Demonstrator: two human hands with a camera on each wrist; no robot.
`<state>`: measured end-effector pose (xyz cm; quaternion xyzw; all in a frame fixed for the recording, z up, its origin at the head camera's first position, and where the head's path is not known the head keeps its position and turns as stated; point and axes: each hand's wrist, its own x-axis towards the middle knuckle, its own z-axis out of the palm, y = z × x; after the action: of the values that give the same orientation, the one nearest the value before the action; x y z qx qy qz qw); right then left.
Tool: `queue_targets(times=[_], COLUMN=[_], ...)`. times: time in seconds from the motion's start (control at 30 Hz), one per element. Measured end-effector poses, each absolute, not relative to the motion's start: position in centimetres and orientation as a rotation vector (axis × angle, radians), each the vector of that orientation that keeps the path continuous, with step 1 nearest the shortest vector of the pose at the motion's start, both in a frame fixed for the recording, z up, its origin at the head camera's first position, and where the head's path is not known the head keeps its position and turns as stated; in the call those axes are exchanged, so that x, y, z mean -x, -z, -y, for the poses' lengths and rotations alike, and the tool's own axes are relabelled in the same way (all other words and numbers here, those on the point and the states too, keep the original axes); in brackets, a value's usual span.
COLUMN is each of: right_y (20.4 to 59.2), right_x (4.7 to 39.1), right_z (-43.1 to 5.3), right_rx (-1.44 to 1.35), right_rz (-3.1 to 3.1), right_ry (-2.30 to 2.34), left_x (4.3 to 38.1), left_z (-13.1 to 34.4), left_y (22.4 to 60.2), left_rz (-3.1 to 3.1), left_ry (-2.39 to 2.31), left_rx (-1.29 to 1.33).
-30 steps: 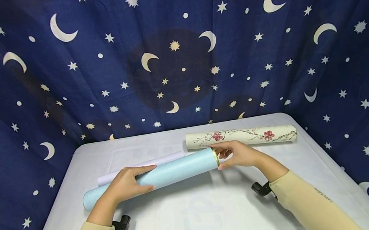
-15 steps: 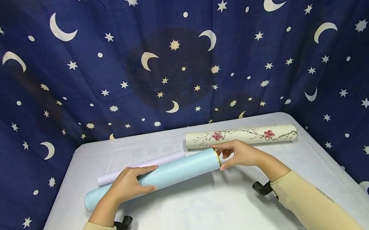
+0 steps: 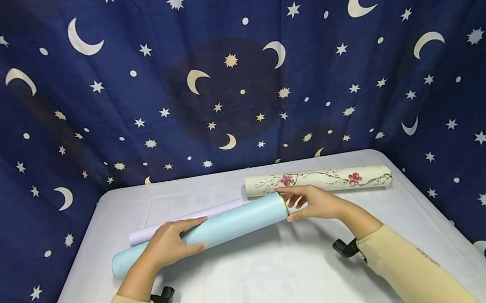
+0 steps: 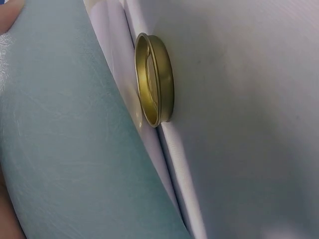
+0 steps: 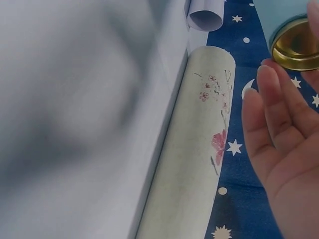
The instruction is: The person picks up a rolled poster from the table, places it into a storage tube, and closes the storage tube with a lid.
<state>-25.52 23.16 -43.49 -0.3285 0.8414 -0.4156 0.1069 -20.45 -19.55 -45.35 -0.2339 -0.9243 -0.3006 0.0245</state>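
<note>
A light blue tube [image 3: 244, 221] is held tilted above the table, its right end higher. My left hand [image 3: 169, 243] grips it near the middle, thumb in front and fingers over the far side. At the tube's right end, my right hand [image 3: 314, 202] pinches a gold cap [image 5: 299, 47] at its rim between thumb and fingers; the other fingers are bent beside it. The cap shows in the head view only as a thin gold edge. In the left wrist view, another gold cap [image 4: 155, 79] rests on its edge beside a lavender roll [image 4: 112, 45].
Behind the tube, the lavender roll [image 3: 220, 207] lies on the white-covered table [image 3: 263, 284]. A cream roll with red blossoms [image 3: 323, 180] lies at the back right. Dark blue curtain [image 3: 233, 85] with moons and stars surrounds the table's back and sides.
Very little differs. The tube's right end sits slightly higher than half a second ago. Both hands keep their hold, and the two rolls have not moved.
</note>
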Motion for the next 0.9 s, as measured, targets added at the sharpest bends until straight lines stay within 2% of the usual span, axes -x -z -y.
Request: queue_targets(times=[0.9], right_y=[44.5], right_x=[25.0], right_z=[-23.0], right_rx=[0.791], right_rz=[-2.194], right_ry=[1.723], left_x=[20.3], left_z=[19.6], left_y=[45.6], left_rz=[2.854], left_ry=[0.928], left_rx=[0.721])
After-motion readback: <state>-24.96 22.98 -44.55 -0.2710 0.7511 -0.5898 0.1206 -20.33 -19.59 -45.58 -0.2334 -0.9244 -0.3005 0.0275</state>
